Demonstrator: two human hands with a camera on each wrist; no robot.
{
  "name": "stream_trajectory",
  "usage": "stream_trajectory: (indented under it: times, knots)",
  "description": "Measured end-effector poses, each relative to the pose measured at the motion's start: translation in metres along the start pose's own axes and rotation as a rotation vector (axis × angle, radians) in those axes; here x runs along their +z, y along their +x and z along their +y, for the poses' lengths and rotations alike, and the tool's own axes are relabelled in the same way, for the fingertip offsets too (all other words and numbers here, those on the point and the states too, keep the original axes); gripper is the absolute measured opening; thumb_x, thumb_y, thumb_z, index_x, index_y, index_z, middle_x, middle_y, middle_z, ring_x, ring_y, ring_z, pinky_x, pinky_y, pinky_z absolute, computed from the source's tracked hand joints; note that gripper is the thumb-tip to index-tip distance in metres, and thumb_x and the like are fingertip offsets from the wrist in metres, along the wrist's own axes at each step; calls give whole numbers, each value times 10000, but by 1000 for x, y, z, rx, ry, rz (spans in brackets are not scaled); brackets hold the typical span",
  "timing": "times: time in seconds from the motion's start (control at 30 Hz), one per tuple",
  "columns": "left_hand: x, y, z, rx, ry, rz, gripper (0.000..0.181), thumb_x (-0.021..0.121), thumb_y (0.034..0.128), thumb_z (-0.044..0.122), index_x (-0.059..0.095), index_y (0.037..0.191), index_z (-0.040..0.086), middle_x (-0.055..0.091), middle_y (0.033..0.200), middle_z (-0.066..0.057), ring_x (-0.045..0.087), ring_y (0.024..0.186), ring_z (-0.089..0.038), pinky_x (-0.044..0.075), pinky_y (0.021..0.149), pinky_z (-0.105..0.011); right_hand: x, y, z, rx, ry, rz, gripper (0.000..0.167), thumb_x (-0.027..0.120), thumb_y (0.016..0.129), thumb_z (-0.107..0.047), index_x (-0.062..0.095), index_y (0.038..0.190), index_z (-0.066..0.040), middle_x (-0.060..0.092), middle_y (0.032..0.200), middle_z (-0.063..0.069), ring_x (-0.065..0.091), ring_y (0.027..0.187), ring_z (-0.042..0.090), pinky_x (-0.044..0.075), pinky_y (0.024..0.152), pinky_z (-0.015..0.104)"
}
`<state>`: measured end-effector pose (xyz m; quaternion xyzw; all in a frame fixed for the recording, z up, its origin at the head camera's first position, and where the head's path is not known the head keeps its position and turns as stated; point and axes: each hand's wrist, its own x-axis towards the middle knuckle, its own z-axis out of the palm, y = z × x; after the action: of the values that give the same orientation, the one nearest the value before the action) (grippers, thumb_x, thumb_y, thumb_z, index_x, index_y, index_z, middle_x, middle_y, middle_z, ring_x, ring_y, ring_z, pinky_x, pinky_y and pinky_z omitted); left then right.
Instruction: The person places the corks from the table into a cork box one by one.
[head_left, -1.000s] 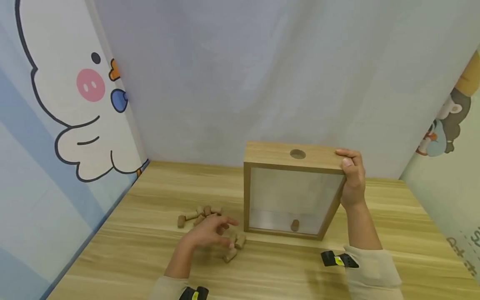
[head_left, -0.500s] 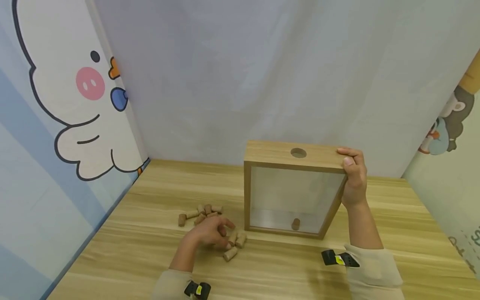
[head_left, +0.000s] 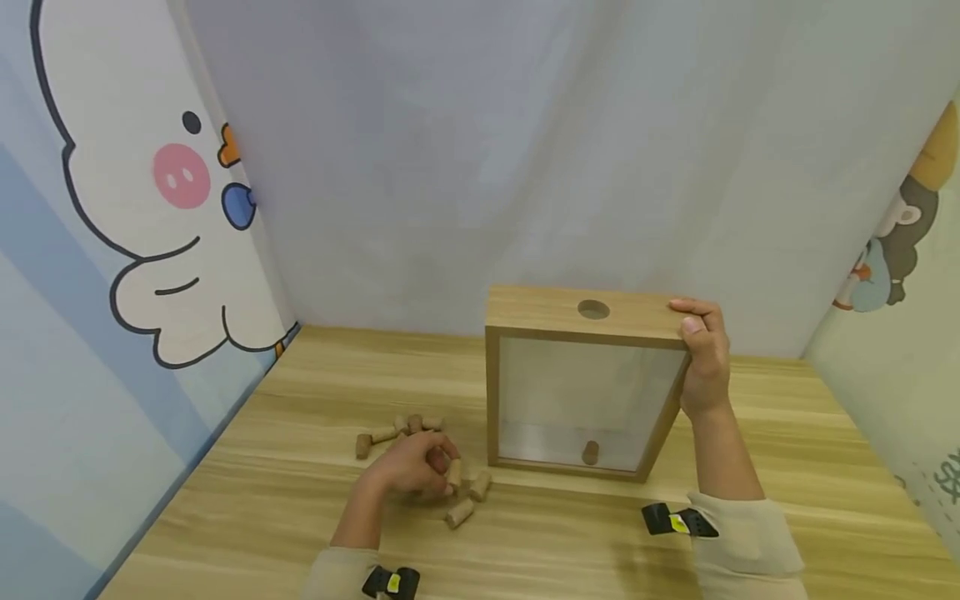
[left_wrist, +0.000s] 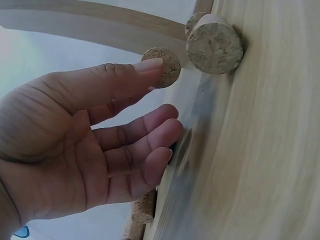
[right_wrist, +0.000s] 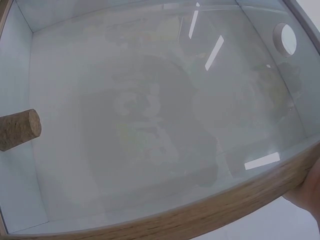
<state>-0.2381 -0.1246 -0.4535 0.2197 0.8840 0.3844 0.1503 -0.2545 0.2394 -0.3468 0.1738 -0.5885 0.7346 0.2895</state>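
Note:
My left hand (head_left: 411,465) pinches a cork (head_left: 454,473) between thumb and index finger, left of the box; the left wrist view shows the cork's round end (left_wrist: 169,68) by the thumb, the other fingers loosely bent. My right hand (head_left: 705,358) grips the upper right corner of an upright wooden box (head_left: 540,308), thumb in front and fingers over the top. The box has a clear front and a round hole (head_left: 593,309) in its top. One cork (head_left: 590,452) stands inside on the box floor; the right wrist view shows this cork (right_wrist: 19,130) too.
Two loose corks (head_left: 481,485) (head_left: 460,512) lie between my left hand and the box. Several more corks (head_left: 384,433) lie behind the left hand. A grey curtain (head_left: 420,167) hangs behind the wood-grain table (head_left: 570,533), with printed cartoon panels at both sides.
My left hand has closed on a cork from the near group and drawn it slightly left and up. My right hand keeps its grip on the box, which has not visibly moved.

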Motion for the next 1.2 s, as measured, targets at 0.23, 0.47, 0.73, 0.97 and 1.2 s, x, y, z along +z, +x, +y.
stream_trajectory:
  times: [0.23,0.47,0.73,0.97,1.2]
  knots:
    - [-4,-7,3,20,-127,0,412,751,664,-77,564,1019,20,569,869,-68,542,815,-204,467,697,-355,-1,-1,-2,-9,-7,-3,265,411,869,-198,596,1042,-118,444,1109,90,411,905,204,330,722,321]
    - [-5,-11,4,15,-437,12,421,672,690,-116,497,1058,-12,615,886,-123,604,831,-262,502,716,-368,-3,-3,-1,-23,-21,-3,272,412,870,-196,597,1047,-107,443,1128,92,399,930,207,300,765,343]
    - [-17,-11,10,87,-501,92,451,759,759,24,492,1119,-24,574,894,-119,579,814,-257,498,716,-352,-2,-3,-2,-22,-18,-10,275,416,880,-207,595,1062,-103,432,1148,92,394,960,216,285,782,368]
    - [-24,-13,26,119,-555,147,455,731,807,75,467,1172,14,588,1007,-154,588,914,-279,500,763,-415,-1,-3,-2,-20,-14,-31,282,413,881,-207,592,1071,-101,429,1145,94,394,955,219,294,774,360]
    - [-34,-8,46,171,-623,277,446,654,838,-24,444,1230,12,517,1036,-157,544,890,-275,505,719,-354,-1,-2,-1,-32,-18,-14,279,419,877,-204,596,1064,-98,437,1141,96,396,944,214,295,766,355]
